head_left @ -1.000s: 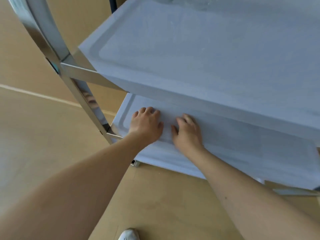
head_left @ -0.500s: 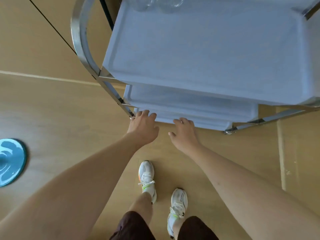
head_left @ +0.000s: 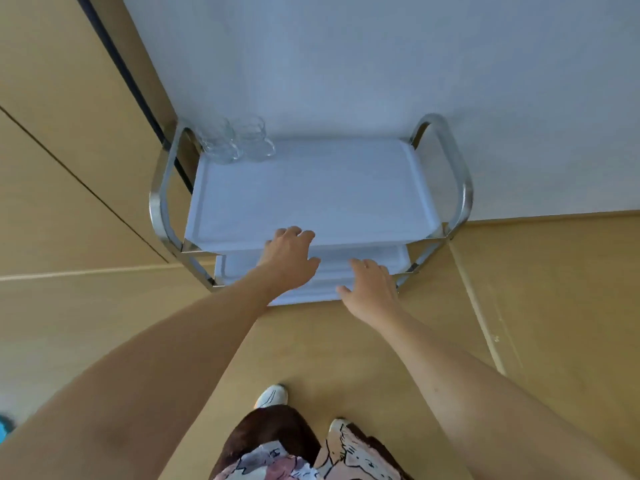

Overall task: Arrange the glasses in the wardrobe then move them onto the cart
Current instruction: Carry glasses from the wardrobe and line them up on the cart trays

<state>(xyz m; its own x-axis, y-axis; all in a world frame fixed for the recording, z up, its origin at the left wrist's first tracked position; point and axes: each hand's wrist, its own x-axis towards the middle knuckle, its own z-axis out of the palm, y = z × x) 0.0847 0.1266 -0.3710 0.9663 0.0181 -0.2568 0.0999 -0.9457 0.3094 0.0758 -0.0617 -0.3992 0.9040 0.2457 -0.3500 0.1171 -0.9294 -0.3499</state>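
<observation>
Step judged: cart phase, between transfers. Both hands are empty, so another glass is probably to be fetched from the wardrobe; no wardrobe interior is shown, so remaining count cannot be told.

Room: tan wood-look floor (head_left: 346,341) is seen throughout, with a pale grey-white wall (head_left: 381,64) behind the cart and tan flat panels (head_left: 69,98) at left, split by a dark vertical gap. Whether those panels are the wardrobe doors cannot be told.

Surface: the three-tier cart with white plastic trays and chrome tube frame (head_left: 462,188) is parked against the wall. The top tray (head_left: 311,195) is bare apart from its far-left corner, so plenty of free area is available for further placements. The lower trays are mostly hidden beneath it.

Task items: the clear glass cups (head_left: 235,140) are grouped in that far-left corner, upright, touching or nearly so. Exact number cannot be resolved; at least two are seen.

Hands: the left hand (head_left: 289,259) is held at the near edge of the top tray, fingers loosely spread, nothing gripped. The right hand (head_left: 372,289) is held lower, over the lower trays, fingers spread and relaxed, also empty.

Next move: a turn away from the cart is called for, then a secure grip on smooth, slippery glass, with new cups set beside the existing group without knocking it.
</observation>
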